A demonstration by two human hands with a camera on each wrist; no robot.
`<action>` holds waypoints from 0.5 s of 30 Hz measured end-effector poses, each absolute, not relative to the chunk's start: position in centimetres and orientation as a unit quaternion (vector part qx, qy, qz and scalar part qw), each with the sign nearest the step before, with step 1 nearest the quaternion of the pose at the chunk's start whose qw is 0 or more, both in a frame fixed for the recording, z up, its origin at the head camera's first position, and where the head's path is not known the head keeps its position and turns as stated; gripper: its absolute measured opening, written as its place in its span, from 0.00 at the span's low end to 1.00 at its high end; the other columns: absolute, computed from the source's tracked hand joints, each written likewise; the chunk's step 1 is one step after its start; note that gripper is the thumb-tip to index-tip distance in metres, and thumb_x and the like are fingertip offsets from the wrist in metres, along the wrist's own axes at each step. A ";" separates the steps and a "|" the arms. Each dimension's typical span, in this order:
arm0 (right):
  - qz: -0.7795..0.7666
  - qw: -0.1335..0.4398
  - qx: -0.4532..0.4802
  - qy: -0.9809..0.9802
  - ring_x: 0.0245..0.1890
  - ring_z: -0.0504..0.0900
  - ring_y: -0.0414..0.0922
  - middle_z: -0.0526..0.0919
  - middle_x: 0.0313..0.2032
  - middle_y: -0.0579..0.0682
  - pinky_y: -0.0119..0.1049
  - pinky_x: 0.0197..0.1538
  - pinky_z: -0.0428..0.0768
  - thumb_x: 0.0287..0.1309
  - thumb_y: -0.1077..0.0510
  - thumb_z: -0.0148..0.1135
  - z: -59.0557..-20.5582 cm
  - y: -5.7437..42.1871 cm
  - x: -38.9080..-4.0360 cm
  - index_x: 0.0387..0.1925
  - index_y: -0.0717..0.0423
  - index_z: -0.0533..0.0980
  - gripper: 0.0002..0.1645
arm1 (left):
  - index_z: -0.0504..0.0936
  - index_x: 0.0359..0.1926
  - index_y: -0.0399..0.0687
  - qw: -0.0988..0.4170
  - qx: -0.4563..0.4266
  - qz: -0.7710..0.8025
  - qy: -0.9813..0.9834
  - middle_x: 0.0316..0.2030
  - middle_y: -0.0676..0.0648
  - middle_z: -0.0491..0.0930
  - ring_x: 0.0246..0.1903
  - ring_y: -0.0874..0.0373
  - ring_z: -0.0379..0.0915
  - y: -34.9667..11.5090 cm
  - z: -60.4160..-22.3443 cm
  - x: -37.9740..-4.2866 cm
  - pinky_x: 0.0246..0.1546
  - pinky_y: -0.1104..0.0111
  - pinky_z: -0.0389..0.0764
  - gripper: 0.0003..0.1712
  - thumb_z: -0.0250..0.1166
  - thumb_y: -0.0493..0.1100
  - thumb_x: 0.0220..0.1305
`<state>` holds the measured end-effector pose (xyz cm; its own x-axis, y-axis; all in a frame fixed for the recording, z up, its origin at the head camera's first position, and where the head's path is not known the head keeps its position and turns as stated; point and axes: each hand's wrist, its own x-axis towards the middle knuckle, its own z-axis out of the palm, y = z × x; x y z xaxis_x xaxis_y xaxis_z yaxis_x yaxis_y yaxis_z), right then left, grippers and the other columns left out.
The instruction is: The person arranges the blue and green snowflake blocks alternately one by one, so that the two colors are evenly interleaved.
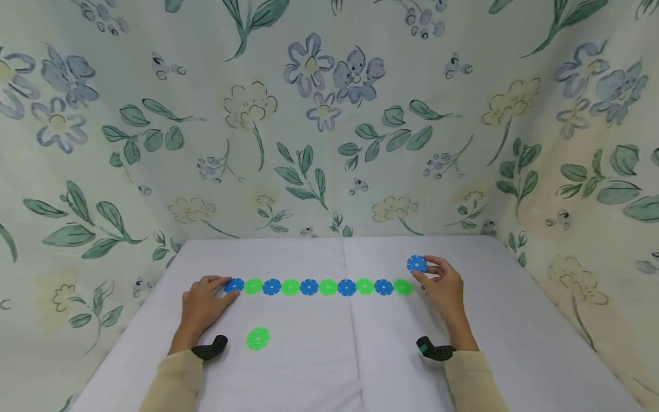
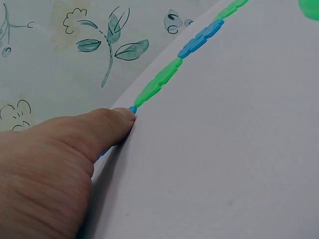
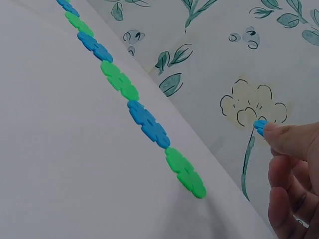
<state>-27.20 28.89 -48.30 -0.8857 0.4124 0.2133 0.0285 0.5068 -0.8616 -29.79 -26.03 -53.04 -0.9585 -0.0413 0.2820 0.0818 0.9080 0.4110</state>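
Observation:
A straight row of notched plastic discs, blue and green by turns, runs across the white cloth. My left hand (image 1: 203, 302) grips the blue disc (image 1: 235, 285) at the row's left end between thumb and fingers; in the left wrist view the thumb hides most of it. The row's right end is a green disc (image 1: 403, 287). Just above and to the right of it, my right hand (image 1: 444, 286) pinches a loose blue disc (image 1: 416, 264) by its edge. That disc is apart from the row, and the right wrist view shows it raised off the cloth.
A single green disc (image 1: 258, 339) lies nearer me, below the row's left part. The white cloth (image 1: 309, 372) has a crease running front to back. Behind and at both sides hangs a flowered curtain (image 1: 329, 171). A black wrist device (image 1: 435, 349) sits on each forearm.

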 end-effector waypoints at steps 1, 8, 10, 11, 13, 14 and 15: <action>0.475 0.197 -0.138 -0.846 0.27 0.81 0.44 0.85 0.46 0.54 0.29 0.30 0.80 0.59 0.50 0.72 -48.4 29.1 -27.3 0.62 0.46 0.74 0.30 | 0.79 0.63 0.52 0.142 -0.012 -0.215 -0.966 0.62 0.36 0.74 0.59 0.35 0.69 -26.0 -53.1 -29.8 0.51 0.43 0.65 0.34 0.67 0.64 0.62; 0.446 0.150 -0.156 -0.868 0.29 0.82 0.45 0.84 0.47 0.58 0.29 0.29 0.79 0.60 0.53 0.71 -49.0 30.3 -27.3 0.63 0.51 0.73 0.31 | 0.79 0.64 0.52 0.141 -0.007 -0.217 -0.966 0.62 0.36 0.74 0.59 0.36 0.69 -26.0 -53.1 -30.0 0.51 0.43 0.64 0.34 0.67 0.64 0.62; 0.436 0.134 -0.158 -0.876 0.30 0.82 0.45 0.83 0.48 0.59 0.30 0.30 0.79 0.61 0.53 0.70 -49.2 30.6 -27.2 0.63 0.52 0.73 0.31 | 0.79 0.64 0.52 0.140 -0.008 -0.217 -0.966 0.62 0.36 0.74 0.59 0.36 0.69 -26.0 -53.1 -30.0 0.51 0.43 0.64 0.34 0.67 0.63 0.62; 0.433 0.127 -0.158 -0.878 0.31 0.82 0.45 0.83 0.48 0.59 0.31 0.31 0.79 0.61 0.53 0.70 -49.4 30.8 -27.2 0.63 0.52 0.72 0.30 | 0.79 0.64 0.52 0.139 -0.009 -0.217 -0.966 0.62 0.36 0.74 0.59 0.36 0.69 -25.9 -53.1 -30.0 0.51 0.43 0.64 0.34 0.67 0.63 0.62; 0.431 0.116 -0.161 -0.880 0.32 0.83 0.45 0.83 0.48 0.59 0.32 0.31 0.79 0.61 0.54 0.70 -49.7 31.2 -27.2 0.63 0.52 0.73 0.30 | 0.79 0.64 0.52 0.138 -0.010 -0.217 -0.966 0.62 0.36 0.74 0.59 0.36 0.69 -25.9 -53.0 -30.0 0.51 0.43 0.64 0.34 0.67 0.64 0.62; 0.432 0.112 -0.160 -0.880 0.32 0.83 0.45 0.83 0.48 0.60 0.32 0.32 0.80 0.60 0.54 0.70 -49.9 31.3 -27.2 0.63 0.52 0.73 0.30 | 0.79 0.64 0.52 0.137 -0.010 -0.217 -0.966 0.62 0.36 0.74 0.59 0.36 0.69 -25.9 -53.0 -30.0 0.51 0.43 0.64 0.34 0.67 0.64 0.62; 0.434 0.108 -0.161 -0.880 0.33 0.83 0.45 0.83 0.48 0.60 0.32 0.32 0.80 0.60 0.55 0.70 -50.1 31.4 -27.2 0.63 0.52 0.73 0.30 | 0.79 0.64 0.52 0.137 -0.009 -0.218 -0.966 0.62 0.36 0.74 0.59 0.36 0.69 -25.9 -53.0 -29.9 0.51 0.43 0.64 0.34 0.67 0.64 0.62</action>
<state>-27.18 31.45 -50.08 -0.9245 0.3778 0.0508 0.1896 0.5713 -0.7986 -29.94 -25.88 -53.04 -0.9624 -0.0426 0.2685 0.0766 0.9052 0.4181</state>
